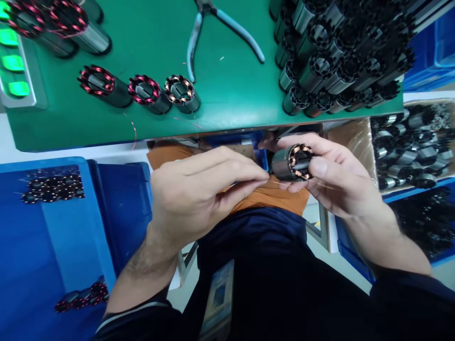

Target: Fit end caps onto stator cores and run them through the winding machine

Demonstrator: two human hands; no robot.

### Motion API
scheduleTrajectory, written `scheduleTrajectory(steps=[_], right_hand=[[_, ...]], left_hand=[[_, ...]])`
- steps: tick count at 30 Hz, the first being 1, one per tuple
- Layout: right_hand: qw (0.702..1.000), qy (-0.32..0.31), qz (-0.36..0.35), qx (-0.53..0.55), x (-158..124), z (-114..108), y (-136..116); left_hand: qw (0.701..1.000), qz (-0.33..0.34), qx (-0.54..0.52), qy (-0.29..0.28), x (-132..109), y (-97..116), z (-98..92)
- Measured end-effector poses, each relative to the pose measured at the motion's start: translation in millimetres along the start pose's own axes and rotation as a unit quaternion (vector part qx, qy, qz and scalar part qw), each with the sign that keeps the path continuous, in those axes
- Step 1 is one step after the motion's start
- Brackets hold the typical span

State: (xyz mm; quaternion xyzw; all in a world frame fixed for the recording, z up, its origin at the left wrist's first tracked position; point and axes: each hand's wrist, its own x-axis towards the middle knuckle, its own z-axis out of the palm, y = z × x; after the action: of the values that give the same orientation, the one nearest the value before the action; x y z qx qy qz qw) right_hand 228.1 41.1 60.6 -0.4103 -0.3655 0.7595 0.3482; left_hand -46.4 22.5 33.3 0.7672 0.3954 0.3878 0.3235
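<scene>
While the right hand [341, 175] grips the copper-wound core [282, 163]: the core lies roughly sideways, below the front edge of the green table [241, 102], with its wound end turned toward the right thumb.
Right hand: closed on the core; thumb against the wound end, other fingers behind and beneath.
Left hand [202, 189]: narrow; thumb and fingertips pressed together just beside the core's left end. Whether a wire lies between them cannot be told.
Front row: three wound cores [151, 97] stand near the table edge, two with red windings, the rightmost with copper.
Pliers [194, 45]: on the table beyond the row, blue handles spread toward the person.
Black-ended cores [323, 71]: packed closely together at the table's right side.
Lit panel [14, 62]: at the table's left, showing green lights.
Blue bin [87, 208]: left of the person; contains two clusters of wound parts [55, 187].
Parts box [412, 147]: to the right, filled with metal parts.
</scene>
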Motion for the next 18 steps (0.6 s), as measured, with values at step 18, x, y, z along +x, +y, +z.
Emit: scheduleTrajectory(steps=[18], right_hand=[[0.971, 0.044, -0.179, -0.154, -3, -5, 28]], left_hand=[[0.932, -0.163, -0.312, 0.09, -3, -8, 44.0]])
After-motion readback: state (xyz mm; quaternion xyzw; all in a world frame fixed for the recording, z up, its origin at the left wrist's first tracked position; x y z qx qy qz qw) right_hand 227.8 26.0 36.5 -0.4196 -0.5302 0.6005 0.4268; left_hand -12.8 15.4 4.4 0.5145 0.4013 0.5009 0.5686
